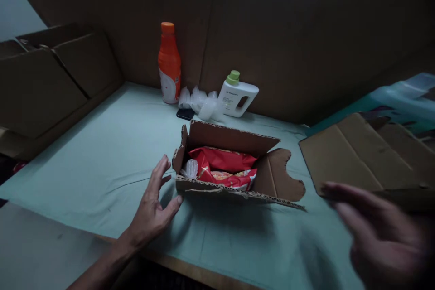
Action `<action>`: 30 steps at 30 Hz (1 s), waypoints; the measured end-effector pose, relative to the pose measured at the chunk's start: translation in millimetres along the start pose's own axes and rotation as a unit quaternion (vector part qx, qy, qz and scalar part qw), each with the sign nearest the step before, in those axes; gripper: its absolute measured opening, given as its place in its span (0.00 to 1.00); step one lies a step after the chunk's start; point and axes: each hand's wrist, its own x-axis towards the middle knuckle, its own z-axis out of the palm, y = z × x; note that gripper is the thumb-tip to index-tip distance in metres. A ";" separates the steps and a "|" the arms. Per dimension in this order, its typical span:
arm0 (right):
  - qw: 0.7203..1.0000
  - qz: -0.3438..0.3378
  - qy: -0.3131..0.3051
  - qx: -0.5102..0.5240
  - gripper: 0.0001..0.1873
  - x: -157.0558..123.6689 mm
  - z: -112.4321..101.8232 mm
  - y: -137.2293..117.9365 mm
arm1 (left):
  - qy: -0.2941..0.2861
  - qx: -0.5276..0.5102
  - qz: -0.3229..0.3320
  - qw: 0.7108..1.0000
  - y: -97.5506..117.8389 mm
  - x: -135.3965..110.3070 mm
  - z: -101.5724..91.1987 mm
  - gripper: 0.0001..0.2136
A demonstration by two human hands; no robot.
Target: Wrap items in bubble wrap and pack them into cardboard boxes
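Note:
A small open cardboard box [268, 176] sits on the pale green cloth, its flaps spread. Inside lie red snack packets [220, 163] and a clear plastic item [190, 168] at the left end. My left hand [152, 206] is open, fingers spread, just beside the box's left front corner with the thumb almost at its wall. My right hand [380, 235] is near the camera at the lower right, blurred, fingers stretched out and holding nothing, to the right of the box.
An orange bottle [169, 63], a white jug with a green cap [236, 95], crumpled clear plastic [199, 99] and a dark phone [185, 113] stand at the back. Flattened cardboard [356, 154] lies right; cardboard walls [299, 36] surround the table.

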 end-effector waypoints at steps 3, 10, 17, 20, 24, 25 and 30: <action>0.993 0.064 -0.089 0.034 0.34 -32.1 53.7 39.6 | -0.042 0.007 -0.048 0.998 -23.1 -4.1 10.8 0.37; 0.988 0.040 -0.087 0.119 0.30 6.4 106.2 9.8 | -0.059 -0.021 -0.011 0.998 9.9 44.9 43.1 0.41; 0.993 0.077 0.006 0.093 0.29 -24.4 38.9 31.4 | -0.108 -0.028 0.054 0.992 28.3 13.2 77.0 0.44; 0.992 0.051 -0.083 0.081 0.24 -35.4 62.5 31.8 | -0.048 0.000 0.000 0.999 1.9 -23.5 56.9 0.40; 0.969 -0.036 -0.211 0.127 0.22 -9.6 147.0 -4.0 | 0.097 0.043 -0.072 0.992 -32.1 -33.1 2.8 0.34; 0.958 -0.061 -0.244 0.137 0.22 0.3 173.0 -19.1 | 0.132 0.048 -0.086 0.986 -38.1 -28.4 -13.0 0.32; 0.906 -0.179 -0.359 0.133 0.31 41.0 299.9 -104.0 | 0.268 0.066 -0.121 0.954 -59.2 8.5 -87.0 0.34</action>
